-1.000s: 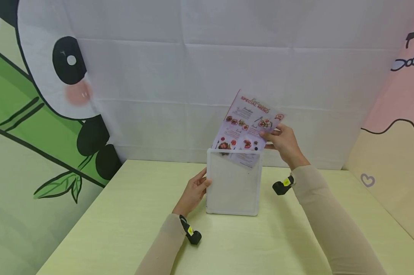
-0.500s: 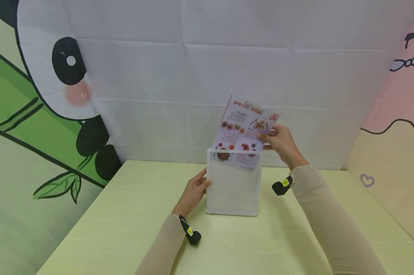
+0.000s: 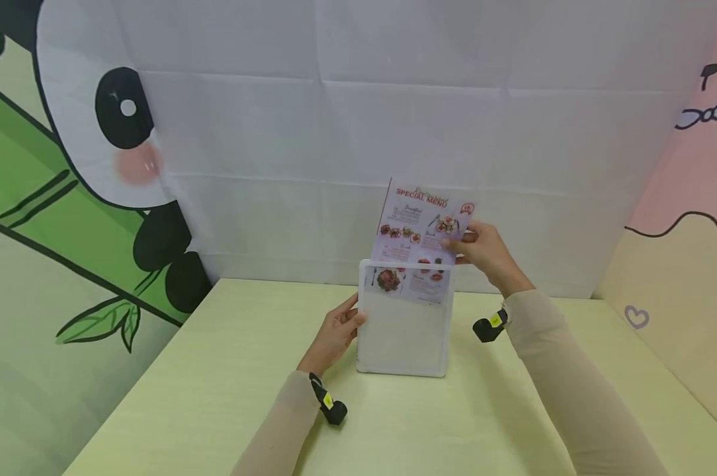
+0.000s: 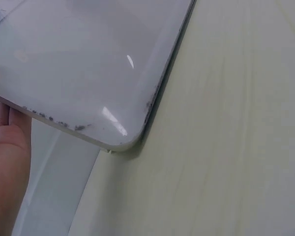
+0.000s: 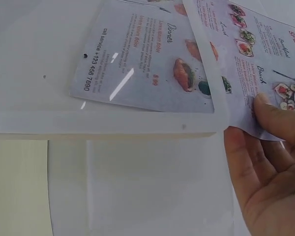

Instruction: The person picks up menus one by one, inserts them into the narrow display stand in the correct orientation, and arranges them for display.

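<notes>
Currently the right hand pinches the right edge of a menu between thumb and fingers. To that hand's left, the menu leans slightly, its lower part behind the clear front of a white-rimmed frame, its upper part above the rim. Below and left of the same hand, the frame stands on the table, the left hand gripping its left edge.
</notes>
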Available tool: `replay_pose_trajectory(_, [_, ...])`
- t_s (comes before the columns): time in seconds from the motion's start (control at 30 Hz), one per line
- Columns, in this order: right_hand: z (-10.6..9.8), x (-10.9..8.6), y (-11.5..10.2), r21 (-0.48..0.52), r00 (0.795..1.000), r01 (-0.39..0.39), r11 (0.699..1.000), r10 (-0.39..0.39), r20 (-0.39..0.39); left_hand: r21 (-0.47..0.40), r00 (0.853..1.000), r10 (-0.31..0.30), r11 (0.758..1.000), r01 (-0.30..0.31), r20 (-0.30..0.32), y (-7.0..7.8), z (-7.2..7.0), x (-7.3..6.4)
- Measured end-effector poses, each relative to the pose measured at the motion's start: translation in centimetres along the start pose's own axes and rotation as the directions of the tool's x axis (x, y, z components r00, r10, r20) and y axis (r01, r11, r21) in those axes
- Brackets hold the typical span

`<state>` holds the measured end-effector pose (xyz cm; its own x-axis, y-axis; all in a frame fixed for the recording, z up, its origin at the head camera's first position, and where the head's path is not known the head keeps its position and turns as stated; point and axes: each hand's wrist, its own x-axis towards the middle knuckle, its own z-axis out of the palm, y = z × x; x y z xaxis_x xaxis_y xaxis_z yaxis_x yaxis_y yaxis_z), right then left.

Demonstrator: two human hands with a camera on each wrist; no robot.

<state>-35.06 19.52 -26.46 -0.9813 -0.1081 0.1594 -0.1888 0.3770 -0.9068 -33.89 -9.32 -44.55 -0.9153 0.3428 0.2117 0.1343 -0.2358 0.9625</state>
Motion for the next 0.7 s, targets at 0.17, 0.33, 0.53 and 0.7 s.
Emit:
replay_pose_trajectory(0.17, [-0.16, -0.09, 0.07, -0.019, 1.0, -0.008, 1.0, 0.008, 0.011, 0.01, 1.0, -0.005, 1.0, 0.005, -0.001, 0.04, 0.05, -0.04])
replay_pose_trajectory(0.33, [-0.42, -0.25, 0.18, -0.009, 1.0, 0.011, 1.0, -0.011, 0.023, -0.001, 0.999, -0.033, 0.999, 0.033, -0.021, 0.15, 0.2, -0.07])
replay_pose_trajectory(0.53, [-0.49, -0.31, 0.38, 0.001, 0.998, 0.046, 0.999, -0.046, 0.031, -0.005, 0.999, -0.047, 0.999, 0.047, -0.022, 0.13, 0.13, -0.05])
replay_pose_trajectory(0.7, [-0.45, -0.41, 0.39, 0.031, 0.998, 0.061, 0.998, -0.061, 0.019, -0.007, 0.999, -0.045, 0.999, 0.045, -0.016, 0.19, 0.17, -0.01])
